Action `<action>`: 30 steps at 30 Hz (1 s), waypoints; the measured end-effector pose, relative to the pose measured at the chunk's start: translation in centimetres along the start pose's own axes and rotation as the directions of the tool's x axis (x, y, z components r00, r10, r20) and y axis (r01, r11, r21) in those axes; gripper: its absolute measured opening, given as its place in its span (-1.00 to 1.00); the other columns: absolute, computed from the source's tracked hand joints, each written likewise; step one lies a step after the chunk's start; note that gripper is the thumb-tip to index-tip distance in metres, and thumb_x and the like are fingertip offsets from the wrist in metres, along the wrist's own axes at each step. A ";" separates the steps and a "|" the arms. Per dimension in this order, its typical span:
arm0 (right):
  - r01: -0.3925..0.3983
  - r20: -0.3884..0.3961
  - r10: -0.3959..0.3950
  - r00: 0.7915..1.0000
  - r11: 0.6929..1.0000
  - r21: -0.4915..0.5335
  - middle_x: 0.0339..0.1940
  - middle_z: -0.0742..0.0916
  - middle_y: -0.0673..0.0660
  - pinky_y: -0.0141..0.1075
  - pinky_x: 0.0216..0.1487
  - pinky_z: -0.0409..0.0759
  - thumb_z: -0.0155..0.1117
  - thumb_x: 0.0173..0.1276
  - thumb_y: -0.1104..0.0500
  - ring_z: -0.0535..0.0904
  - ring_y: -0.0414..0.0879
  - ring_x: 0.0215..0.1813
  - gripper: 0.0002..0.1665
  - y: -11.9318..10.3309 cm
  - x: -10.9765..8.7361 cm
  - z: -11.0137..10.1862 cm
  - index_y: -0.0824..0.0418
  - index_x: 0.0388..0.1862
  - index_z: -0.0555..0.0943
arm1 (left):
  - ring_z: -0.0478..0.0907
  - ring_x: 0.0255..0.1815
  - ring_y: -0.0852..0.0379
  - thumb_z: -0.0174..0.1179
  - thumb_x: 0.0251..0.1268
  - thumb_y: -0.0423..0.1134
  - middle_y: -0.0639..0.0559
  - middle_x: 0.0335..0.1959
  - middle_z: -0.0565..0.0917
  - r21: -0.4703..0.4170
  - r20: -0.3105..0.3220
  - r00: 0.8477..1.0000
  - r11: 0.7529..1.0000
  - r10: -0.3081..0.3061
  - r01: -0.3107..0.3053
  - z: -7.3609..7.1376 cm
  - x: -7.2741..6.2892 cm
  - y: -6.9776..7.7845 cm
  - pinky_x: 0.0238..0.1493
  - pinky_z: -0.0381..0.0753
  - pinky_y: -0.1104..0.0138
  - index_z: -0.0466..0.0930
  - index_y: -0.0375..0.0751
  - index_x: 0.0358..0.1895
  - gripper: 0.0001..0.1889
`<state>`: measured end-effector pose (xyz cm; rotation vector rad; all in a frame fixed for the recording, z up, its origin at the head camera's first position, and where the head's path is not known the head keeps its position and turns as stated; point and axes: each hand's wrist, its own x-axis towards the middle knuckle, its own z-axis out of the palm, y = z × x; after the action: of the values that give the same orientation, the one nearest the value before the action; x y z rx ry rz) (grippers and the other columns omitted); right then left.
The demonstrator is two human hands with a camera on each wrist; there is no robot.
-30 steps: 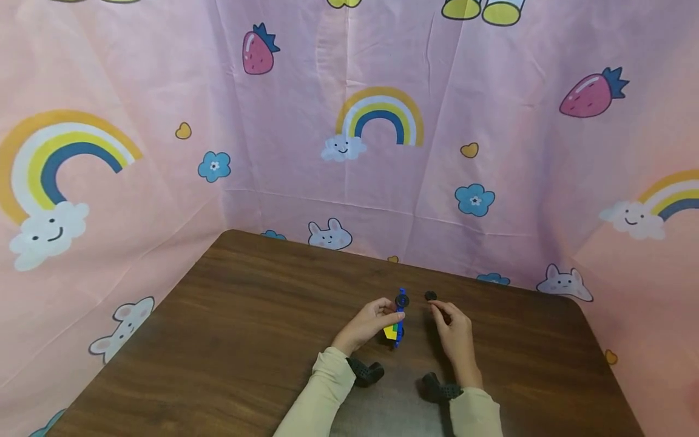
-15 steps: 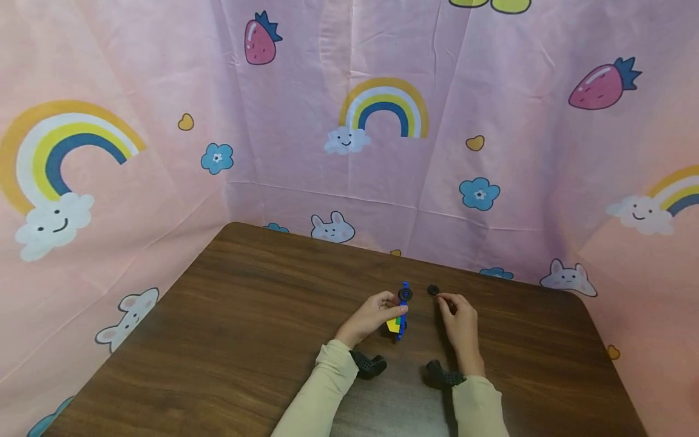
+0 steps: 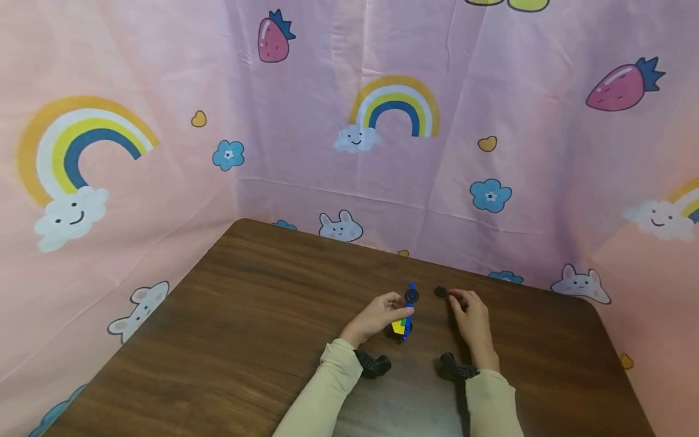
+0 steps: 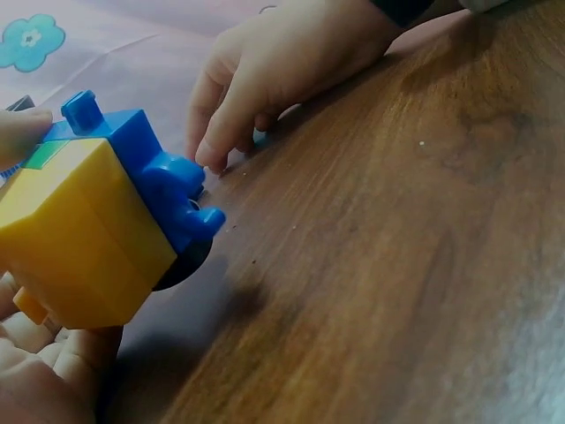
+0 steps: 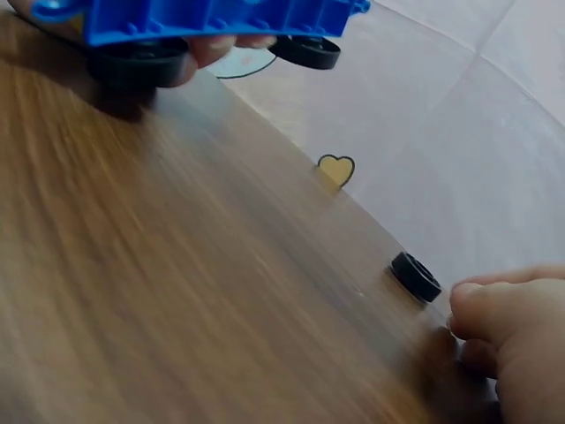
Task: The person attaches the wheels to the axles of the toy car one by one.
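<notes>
My left hand grips a toy block car above the table, thumb on its near side. Yellow and green blocks sit on the blue chassis, whose hollow underside faces the right wrist camera. Two black wheels show along that chassis, one of them the nearer wheel. A loose black wheel lies on the table near the far edge. Just right of that wheel is my right hand, its fingers loosely bent and its fingertips slightly apart from the wheel. No held thing shows between them.
The brown wooden table has a rounded far corner on each side. A pink patterned curtain hangs behind it and along both sides. Black wrist mounts sit on both forearms.
My right hand has moved slightly right, from just below the loose wheel to its right side. The wheel stays on the table. The left hand keeps holding the toy car; the head view has shifted.
</notes>
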<state>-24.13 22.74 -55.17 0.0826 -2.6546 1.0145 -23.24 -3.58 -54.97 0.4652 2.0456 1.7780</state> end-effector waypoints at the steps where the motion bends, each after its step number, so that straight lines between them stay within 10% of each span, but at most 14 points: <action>1: -0.008 0.010 0.008 1.000 1.000 -0.002 0.01 0.73 0.24 -0.13 -0.10 0.57 0.23 0.60 0.16 0.63 0.06 -0.10 -0.72 0.1 -0.1 0.0 0.22 0.15 0.71 | 0.57 -0.02 0.13 0.23 0.50 0.08 -0.09 0.12 0.62 0.002 0.002 1.000 1.000 -0.001 0.001 0.1 -0.1 -0.1 0.03 0.60 0.27 0.54 -0.19 0.20 -0.54; 30: 0.039 0.156 -0.022 0.988 0.993 -0.109 0.06 0.60 0.23 -0.26 -0.24 0.41 0.33 0.53 -0.03 0.47 -0.03 -0.19 -0.44 0.3 1.5 0.0 0.20 0.39 0.59 | 0.58 0.03 0.13 0.24 0.50 0.09 -0.02 0.09 0.62 -0.013 0.000 1.000 1.000 0.004 -0.004 0.1 -0.1 0.4 0.12 0.60 0.23 0.56 -0.14 0.14 -0.59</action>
<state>-25.65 23.05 -54.96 0.1842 -2.8352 0.8803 -23.08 -3.54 -54.60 0.4662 2.0337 1.7924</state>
